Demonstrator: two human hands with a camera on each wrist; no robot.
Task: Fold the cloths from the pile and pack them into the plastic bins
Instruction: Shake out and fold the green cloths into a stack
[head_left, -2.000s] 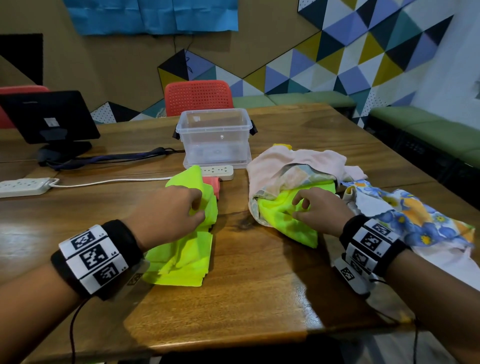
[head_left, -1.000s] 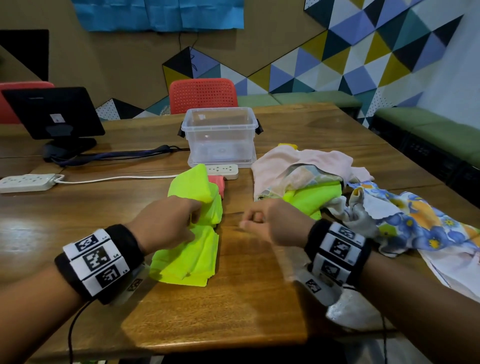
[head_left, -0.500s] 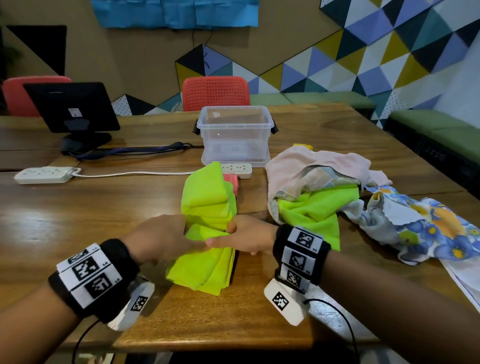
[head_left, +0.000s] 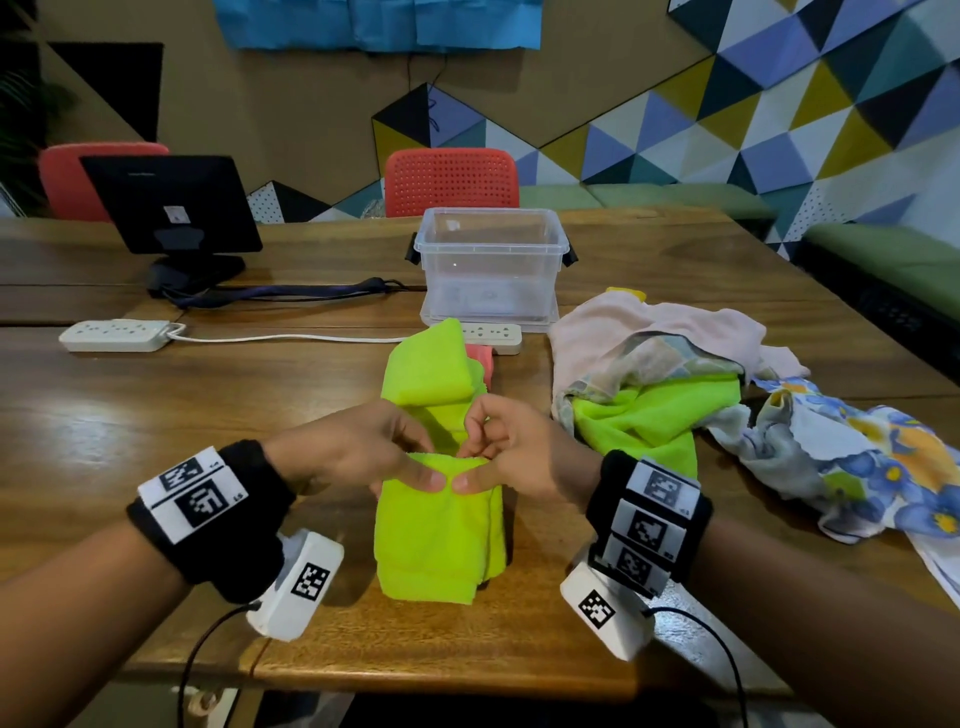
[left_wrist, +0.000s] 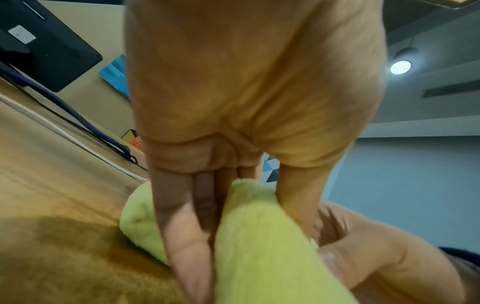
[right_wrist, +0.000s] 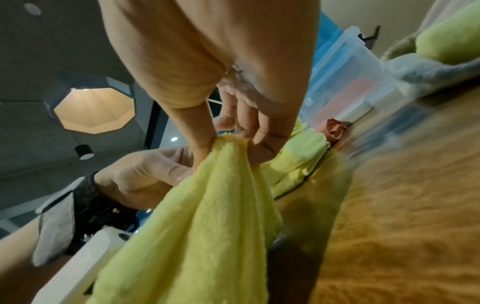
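While both hands pinch its raised middle fold, the neon-yellow cloth (head_left: 439, 525) lies on the counter (head_left: 130, 415) with its long axis running away from the person.

Its near end lies flat toward the counter edge; its far end, folded over, points at the clear plastic bin (head_left: 491, 260). The left hand (head_left: 353, 449) and right hand (head_left: 511, 454) meet over the cloth's middle, thumbs nearly touching, each grip clamped on the same lifted fold, thumb against fingers (left_wrist: 187, 236), as both wrist views show (right_wrist: 215, 205). A small red-pink thing (head_left: 480, 358) peeks from behind the cloth's far end, and a white power strip (head_left: 493, 336) lies between cloth and bin. To the right sits the pile of cloths (head_left: 660, 379), with a floral cloth (head_left: 852, 462) beyond it. Far left stand a black monitor (head_left: 171, 202) and a second power strip (head_left: 117, 335).
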